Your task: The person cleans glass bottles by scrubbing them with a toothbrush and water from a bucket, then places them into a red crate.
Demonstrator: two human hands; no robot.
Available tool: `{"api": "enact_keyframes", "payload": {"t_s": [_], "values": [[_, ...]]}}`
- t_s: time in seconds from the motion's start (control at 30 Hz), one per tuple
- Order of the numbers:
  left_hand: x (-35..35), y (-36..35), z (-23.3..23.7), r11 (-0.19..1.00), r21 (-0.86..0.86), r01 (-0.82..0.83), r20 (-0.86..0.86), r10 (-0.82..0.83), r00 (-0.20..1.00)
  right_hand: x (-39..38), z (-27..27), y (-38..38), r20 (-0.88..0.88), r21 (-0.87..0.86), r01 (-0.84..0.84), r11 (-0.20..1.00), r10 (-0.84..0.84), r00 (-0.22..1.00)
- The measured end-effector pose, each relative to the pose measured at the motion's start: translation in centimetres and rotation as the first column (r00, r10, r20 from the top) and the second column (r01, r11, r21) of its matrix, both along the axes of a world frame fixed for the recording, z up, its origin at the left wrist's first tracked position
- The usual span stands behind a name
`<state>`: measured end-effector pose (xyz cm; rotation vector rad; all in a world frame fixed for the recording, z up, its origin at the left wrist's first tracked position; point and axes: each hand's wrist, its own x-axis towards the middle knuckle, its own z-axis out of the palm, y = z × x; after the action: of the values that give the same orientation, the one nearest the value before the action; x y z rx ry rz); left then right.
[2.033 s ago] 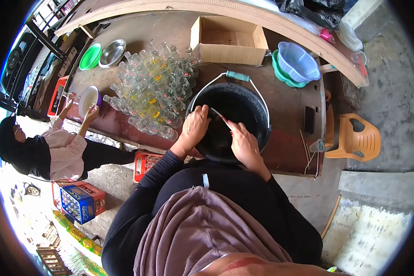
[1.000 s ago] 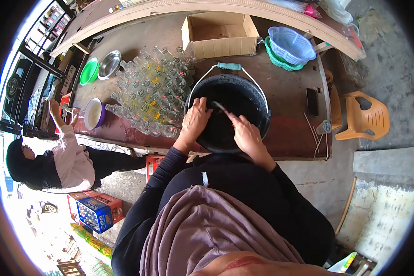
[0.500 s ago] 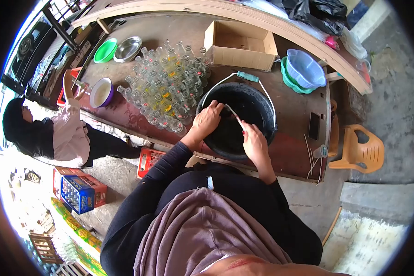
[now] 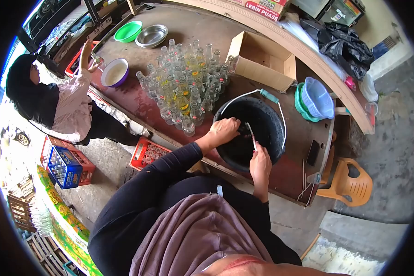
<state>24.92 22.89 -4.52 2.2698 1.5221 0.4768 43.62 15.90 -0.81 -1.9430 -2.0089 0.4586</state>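
A black bucket (image 4: pixel 275 120) with a wire handle and teal grip (image 4: pixel 269 95) stands on the table in front of me. My left hand (image 4: pixel 224 130) reaches over its near-left rim with curled fingers; whatever they pinch is dark or hidden. My right hand (image 4: pixel 261 161) is closed around a slim pale-handled tool (image 4: pixel 252 137), whose kind I cannot make out. Its tip points up into the bucket, a little right of my left fingertips. Left of the bucket, many clear glass bottles (image 4: pixel 181 87) stand packed together, some with yellow labels.
At left, a co-worker (image 4: pixel 64 101) holds a glass bottle beside a purple-and-white bowl (image 4: pixel 115 72). A cardboard box (image 4: pixel 262 69) sits behind the bucket. Blue and green basins (image 4: pixel 318 97), a phone (image 4: pixel 313 152) and thin sticks (image 4: pixel 303 184) lie right. Bottle crates (image 4: pixel 147 154) stand on the floor.
My view has turned, shifting the table contents in the picture. The tool's tip has moved slightly away from my left fingers. Both hands remain at the bucket.
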Motion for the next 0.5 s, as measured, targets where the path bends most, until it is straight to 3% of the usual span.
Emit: {"api": "enact_keyframes", "payload": {"t_s": [0.1,0.17,0.23,0.37,0.43,0.47,0.5], "values": [[0.1,0.0,-0.4,0.998,0.063,-0.024,0.070,0.020,0.997,0.0,0.1,-0.2,-0.084,0.042,-0.031,0.999,0.035,0.996],[0.0,0.3,-0.6,0.996,0.084,-0.010,0.082,0.003,0.997,0.0,-0.1,-0.1,0.009,0.009,-0.057,0.998,0.056,0.998],[0.1,0.3,0.2,1.000,-0.020,0.019,0.080,-0.018,0.997,0.0,0.1,0.0,0.060,-0.013,-0.009,1.000,0.010,0.998],[0.1,0.7,-0.2,0.995,-0.015,-0.099,0.272,0.100,0.957,0.0,0.2,0.3,-0.058,0.074,0.065,0.995,-0.061,0.996],[-0.1,1.1,0.2,0.994,-0.015,-0.104,0.313,0.104,0.944,-0.4,1.2,-0.2,0.001,0.049,0.024,0.999,-0.024,1.000],[0.0,1.1,0.4,0.993,-0.029,-0.114,0.361,0.117,0.925,-0.1,0.6,-0.2,0.113,0.021,0.086,0.996,-0.088,0.990],[0.2,0.8,0.2,0.994,-0.026,-0.109,0.363,0.111,0.925,0.0,0.9,-0.4,0.115,0.024,0.091,0.996,-0.093,0.989]]}}
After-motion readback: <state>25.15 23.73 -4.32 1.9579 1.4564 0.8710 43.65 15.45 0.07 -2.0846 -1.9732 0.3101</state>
